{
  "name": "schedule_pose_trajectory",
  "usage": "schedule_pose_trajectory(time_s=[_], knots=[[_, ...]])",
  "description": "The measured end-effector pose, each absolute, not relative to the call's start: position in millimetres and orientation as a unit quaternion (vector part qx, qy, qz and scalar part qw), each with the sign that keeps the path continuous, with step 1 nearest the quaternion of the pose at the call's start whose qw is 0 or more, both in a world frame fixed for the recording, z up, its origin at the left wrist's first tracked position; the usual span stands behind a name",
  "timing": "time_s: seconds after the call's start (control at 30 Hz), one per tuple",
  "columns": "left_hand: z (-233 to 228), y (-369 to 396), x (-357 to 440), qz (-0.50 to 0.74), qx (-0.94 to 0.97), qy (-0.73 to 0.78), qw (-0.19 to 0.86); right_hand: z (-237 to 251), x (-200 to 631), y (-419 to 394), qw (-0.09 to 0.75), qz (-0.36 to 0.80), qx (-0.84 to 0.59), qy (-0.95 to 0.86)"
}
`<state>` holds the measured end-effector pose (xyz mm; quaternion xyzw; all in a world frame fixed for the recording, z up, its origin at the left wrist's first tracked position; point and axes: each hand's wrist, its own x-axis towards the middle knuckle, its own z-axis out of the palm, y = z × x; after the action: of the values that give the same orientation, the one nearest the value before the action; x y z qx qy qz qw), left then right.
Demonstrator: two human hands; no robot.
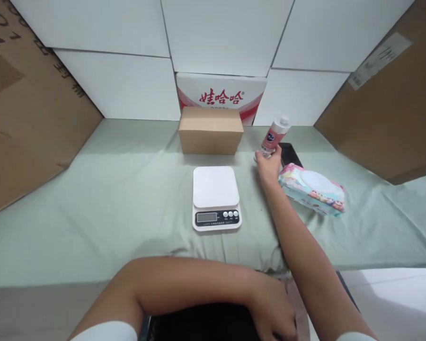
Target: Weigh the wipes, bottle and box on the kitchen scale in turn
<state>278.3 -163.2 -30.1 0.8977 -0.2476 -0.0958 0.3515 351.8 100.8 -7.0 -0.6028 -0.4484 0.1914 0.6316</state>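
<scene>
I have the right hand (269, 166) wrapped around the lower part of a white-and-pink cylindrical plastic bottle (274, 135), tilted with its cap to the right, near the far edge of the green cloth-covered surface (128, 189). Left of it, a plain brown cardboard box (209, 139) sits by that edge; a white plastic scale with 3 round buttons (216, 189) lies closer to the near edge. My left hand (274, 308) is below the near edge, fingers curled; I can't tell whether it grips anything.
</scene>
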Motion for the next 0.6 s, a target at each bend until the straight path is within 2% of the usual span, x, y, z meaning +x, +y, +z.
schedule_pose_trajectory(time_s=[0.07, 0.17, 0.33, 0.47, 0.6], knots=[[-43, -169, 286, -0.091, 0.907, -0.227, 0.342, -9, 353, 103, 0.603, 0.111, -0.656, -0.44], [-58, -173, 293, -0.058, 0.919, -0.206, 0.332, -6, 352, 99, 0.585, 0.093, -0.65, -0.476], [-67, -175, 296, -0.029, 0.924, -0.188, 0.332, 16, 328, 67, 0.576, 0.229, -0.489, -0.613], [-66, -177, 297, -0.069, 0.92, -0.184, 0.341, 34, 295, 32, 0.486, 0.335, -0.383, -0.71], [-65, -177, 296, -0.077, 0.929, -0.181, 0.312, 36, 277, 13, 0.413, 0.352, -0.332, -0.771]])
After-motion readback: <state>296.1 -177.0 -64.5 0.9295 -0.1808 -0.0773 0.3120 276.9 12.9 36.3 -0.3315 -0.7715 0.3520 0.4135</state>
